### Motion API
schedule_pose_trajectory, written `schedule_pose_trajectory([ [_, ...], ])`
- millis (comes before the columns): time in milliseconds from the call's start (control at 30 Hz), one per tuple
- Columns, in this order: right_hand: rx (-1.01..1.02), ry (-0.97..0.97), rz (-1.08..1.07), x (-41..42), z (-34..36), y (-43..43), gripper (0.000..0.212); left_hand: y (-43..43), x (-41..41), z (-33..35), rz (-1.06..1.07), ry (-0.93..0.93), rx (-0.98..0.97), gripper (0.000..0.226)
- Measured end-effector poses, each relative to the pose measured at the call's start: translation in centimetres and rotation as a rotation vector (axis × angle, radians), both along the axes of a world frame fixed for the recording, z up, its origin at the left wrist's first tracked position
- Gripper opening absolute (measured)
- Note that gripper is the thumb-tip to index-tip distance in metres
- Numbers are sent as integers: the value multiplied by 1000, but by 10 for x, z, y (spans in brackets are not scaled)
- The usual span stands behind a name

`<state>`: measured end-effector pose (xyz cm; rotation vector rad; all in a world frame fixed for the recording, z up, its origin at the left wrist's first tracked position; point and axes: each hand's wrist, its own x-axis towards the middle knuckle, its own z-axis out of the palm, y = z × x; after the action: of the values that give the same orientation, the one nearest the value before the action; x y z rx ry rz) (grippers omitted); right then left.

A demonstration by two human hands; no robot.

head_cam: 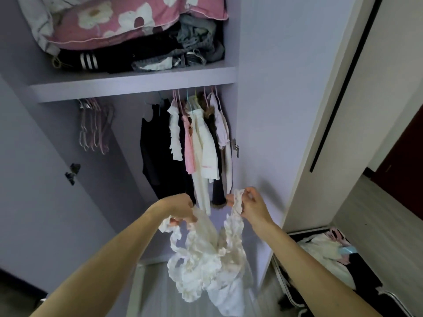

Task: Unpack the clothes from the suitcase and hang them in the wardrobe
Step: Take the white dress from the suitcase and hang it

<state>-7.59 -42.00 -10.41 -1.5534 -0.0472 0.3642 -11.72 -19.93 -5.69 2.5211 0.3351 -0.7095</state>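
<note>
A cream ruffled garment (206, 266) hangs between my two hands in front of the open wardrobe. My left hand (183, 209) grips one ruffled strap, and my right hand (251, 204) pinches the other strap a little higher. Behind them several garments (194, 143), black, white and pink, hang on hangers from the rail. A bunch of bare pink hangers (95, 124) hangs at the rail's left end. The open black suitcase (366, 277) lies on the floor at lower right, with white, pink and black clothes inside.
The wardrobe shelf (137, 84) above the rail carries a pink floral pillow (128, 17) and folded dark clothes. An open wardrobe door (320, 110) stands to the right, between the wardrobe and the suitcase. The left door panel (34, 179) is close by.
</note>
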Motion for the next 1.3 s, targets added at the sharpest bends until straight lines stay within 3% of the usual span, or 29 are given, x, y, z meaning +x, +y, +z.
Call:
schedule_pose_trajectory([
  [133,233,283,-114,8,6,-2,14,24,-15,-4,151,132,189,19],
  [233,71,374,-113,15,10,-9,13,42,-27,-8,190,322,133,28],
  [300,3,385,-66,17,14,-13,11,53,-30,-16,284,301,-154,34],
  [400,161,376,-63,18,20,-14,22,52,-30,-26,524,-19,-821,21],
  [433,216,360,-52,18,21,-14,30,48,-29,-29,576,-113,-966,28],
  [533,130,163,91,17,22,-20,45,29,-27,-34,639,-232,-1147,54],
  [600,-87,-105,185,17,22,-24,42,16,-26,-31,599,-210,-1088,59],
  [667,-341,-380,219,18,26,-25,35,9,-24,-26,470,-200,-902,55],
  [767,-584,-608,202,17,34,-20,33,-3,-19,-13,309,-259,-666,23],
  [933,-633,-610,179,12,49,-10,5,-14,-15,-3,369,-418,-742,16],
  [1033,-713,-612,194,11,61,-4,22,-17,-16,-9,371,-388,-775,25],
  [1167,-726,-575,229,13,72,0,24,-30,-14,-14,263,-336,-698,18],
  [1300,-744,-575,194,18,73,-2,28,-48,-16,-10,201,-220,-746,17],
])
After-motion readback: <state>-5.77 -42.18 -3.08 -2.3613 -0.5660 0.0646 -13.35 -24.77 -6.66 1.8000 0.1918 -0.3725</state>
